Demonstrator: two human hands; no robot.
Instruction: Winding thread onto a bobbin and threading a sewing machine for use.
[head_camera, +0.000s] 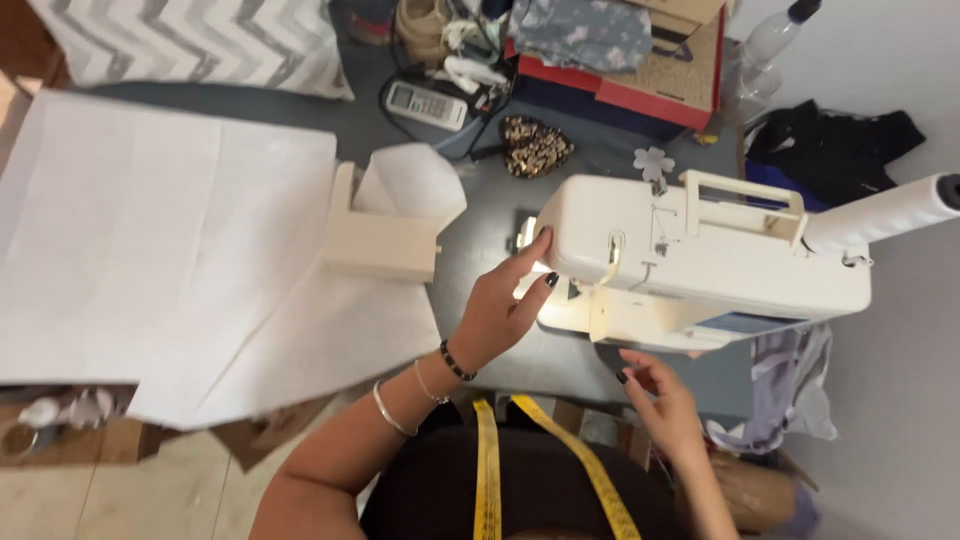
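Observation:
A cream sewing machine stands on a grey table, seen from above, with its lamp lit at the needle end. My left hand rests against the machine's left end, fingers spread, thumb under the head. My right hand hovers just below the machine's front edge, fingers loosely curled, holding nothing I can see. A yellow tape measure hangs around my neck over a black top.
A large white fabric sheet covers the table's left side. A cream box-shaped machine part lies on it. A remote, a beaded heart-shaped item, boxes and a chevron cushion lie at the back.

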